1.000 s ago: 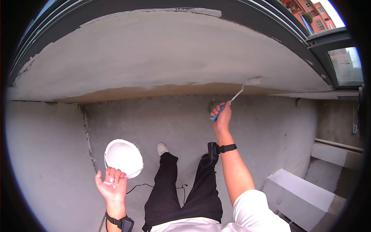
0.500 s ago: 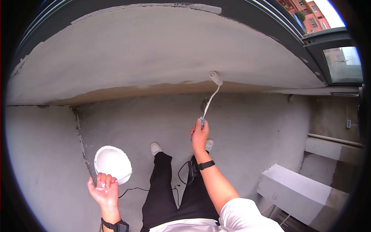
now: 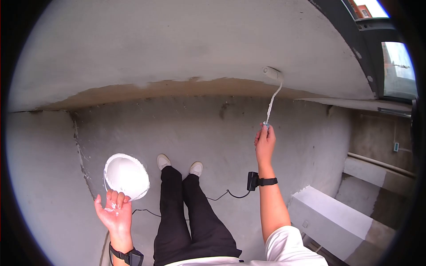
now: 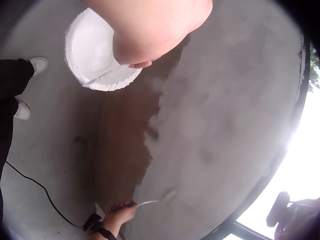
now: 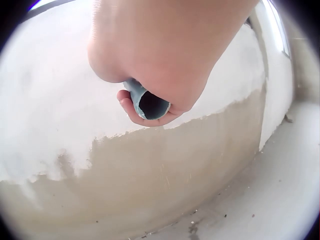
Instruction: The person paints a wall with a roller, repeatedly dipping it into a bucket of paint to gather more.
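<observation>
My left hand, palm up and smeared with white, holds a white bucket with its fingers curled at the near rim. The bucket tilts, showing its white-coated inside. In the right wrist view, my right hand wraps round the hollow blue handle of a paint roller. From that hand a white-coated rod runs up to the roller's white sleeve, which lies against the low wall. The sleeve sits just above a brown, uncoated strip along the wall's foot.
Two shoes stand on the grey floor. A black cable trails across the legs to the right wrist's device. At right is a pale box-shaped ledge, with a pipe behind it. A dark window frame edges the upper right.
The roller swung left along the wall, then back right, its sleeve turning from pointing right to pointing left. The feet have come closer together. The left hand keeps hold of the bucket.
</observation>
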Demonstrator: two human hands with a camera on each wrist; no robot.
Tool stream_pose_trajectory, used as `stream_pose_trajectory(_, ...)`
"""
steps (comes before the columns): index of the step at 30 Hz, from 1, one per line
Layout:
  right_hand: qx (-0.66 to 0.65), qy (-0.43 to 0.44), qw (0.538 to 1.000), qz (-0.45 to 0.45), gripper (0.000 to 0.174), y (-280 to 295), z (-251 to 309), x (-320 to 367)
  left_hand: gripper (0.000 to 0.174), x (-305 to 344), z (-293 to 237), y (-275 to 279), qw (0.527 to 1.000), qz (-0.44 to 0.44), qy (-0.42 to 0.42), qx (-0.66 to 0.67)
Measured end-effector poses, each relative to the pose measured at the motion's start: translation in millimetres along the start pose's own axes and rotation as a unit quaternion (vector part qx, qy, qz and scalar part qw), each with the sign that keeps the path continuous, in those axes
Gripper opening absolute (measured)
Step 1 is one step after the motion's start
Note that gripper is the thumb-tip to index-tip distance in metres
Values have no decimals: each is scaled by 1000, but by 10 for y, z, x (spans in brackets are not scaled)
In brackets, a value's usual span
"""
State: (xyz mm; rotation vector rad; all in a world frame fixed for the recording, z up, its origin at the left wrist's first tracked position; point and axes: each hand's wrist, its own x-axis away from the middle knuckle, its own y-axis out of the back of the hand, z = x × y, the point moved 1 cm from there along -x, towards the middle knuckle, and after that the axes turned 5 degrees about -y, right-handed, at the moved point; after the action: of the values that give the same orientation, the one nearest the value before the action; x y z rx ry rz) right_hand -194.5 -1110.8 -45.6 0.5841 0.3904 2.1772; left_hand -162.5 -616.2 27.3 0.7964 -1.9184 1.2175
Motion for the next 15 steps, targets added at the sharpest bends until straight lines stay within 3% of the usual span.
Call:
stream_pose_trajectory(7, 1, -51, 998, 48, 27, -269, 176, 172, 32, -47, -16, 46, 1000, -26, 5, -3)
stream_pose_trajectory(9, 75, -7, 994, 85, 28, -322, 109, 117, 33, -99, -48, 127, 1000, -21, 12, -1)
stream_pose_trajectory(13, 123, -11, 987, 99, 29, -549, 84, 62, 33, -195, -71, 340, 999, 6, 28, 15)
stream_pose_trajectory(15, 99, -93, 982, 134, 29, -624, 222, 6, 33, -156, -56, 292, 999, -8, 26, 18)
